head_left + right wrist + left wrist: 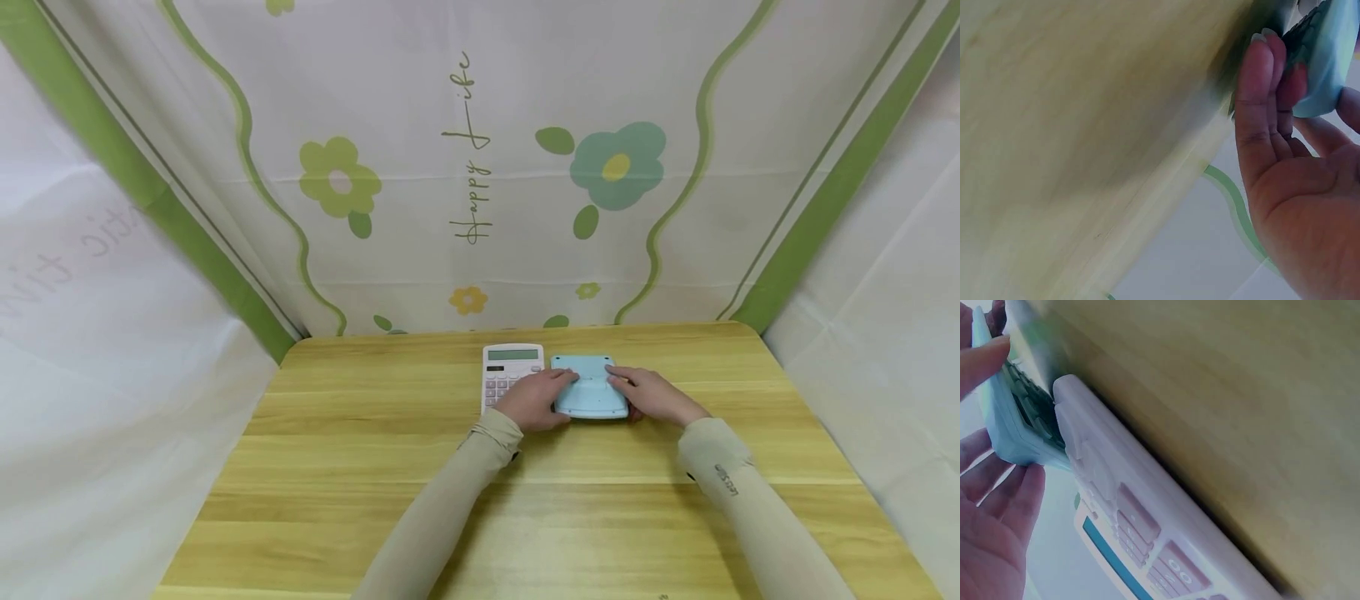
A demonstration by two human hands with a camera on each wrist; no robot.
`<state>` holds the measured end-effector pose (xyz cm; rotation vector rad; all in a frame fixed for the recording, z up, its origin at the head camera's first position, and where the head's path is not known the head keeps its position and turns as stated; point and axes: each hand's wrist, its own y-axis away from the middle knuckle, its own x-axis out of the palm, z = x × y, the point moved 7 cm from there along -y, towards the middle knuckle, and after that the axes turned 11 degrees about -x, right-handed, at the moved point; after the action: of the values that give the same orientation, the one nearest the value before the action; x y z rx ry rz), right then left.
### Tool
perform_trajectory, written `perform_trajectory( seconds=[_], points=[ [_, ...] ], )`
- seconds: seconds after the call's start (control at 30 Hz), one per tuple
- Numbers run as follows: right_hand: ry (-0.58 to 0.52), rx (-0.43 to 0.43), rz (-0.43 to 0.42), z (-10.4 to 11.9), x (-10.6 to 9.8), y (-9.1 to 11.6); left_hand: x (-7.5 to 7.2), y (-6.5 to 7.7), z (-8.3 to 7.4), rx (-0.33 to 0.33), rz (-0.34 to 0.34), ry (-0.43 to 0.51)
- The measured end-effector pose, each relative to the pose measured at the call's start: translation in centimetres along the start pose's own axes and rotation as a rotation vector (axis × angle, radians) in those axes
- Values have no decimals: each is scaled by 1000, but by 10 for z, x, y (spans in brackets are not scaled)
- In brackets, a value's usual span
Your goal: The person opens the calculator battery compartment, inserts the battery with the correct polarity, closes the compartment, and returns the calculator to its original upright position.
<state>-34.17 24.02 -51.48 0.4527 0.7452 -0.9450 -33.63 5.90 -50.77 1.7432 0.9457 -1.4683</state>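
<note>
A light blue calculator (592,398) is held back side up near the far side of the table, between my two hands. In the left wrist view its dark keys (1034,403) face down toward the wood. My left hand (534,402) grips its left side, thumb at the near edge and fingers over the back. Opposite it, my right hand (654,395) pinches the right side, thumb on the back and fingers curled beneath, as the right wrist view shows. Just left lies a white calculator (513,367) with pinkish keys, face up and partly covered by my left hand.
The wood-grain table (360,467) ends at a rounded far edge close behind both calculators. A white curtain (420,108) with flowers and lettering hangs behind it, and more white cloth hangs at both sides.
</note>
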Motion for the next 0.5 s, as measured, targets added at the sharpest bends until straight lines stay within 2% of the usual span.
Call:
perform_trajectory(
  seconds=[0.13, 0.37, 0.5],
  points=[
    [16, -4, -28, 0, -2, -1, 0, 2, 1, 33, 31, 7],
    [-23, -4, -85, -6, -8, -2, -4, 4, 0, 115, -10, 10],
    [-122, 7, -119, -12, -13, 0, -7, 5, 2, 136, -34, 18]
  ],
)
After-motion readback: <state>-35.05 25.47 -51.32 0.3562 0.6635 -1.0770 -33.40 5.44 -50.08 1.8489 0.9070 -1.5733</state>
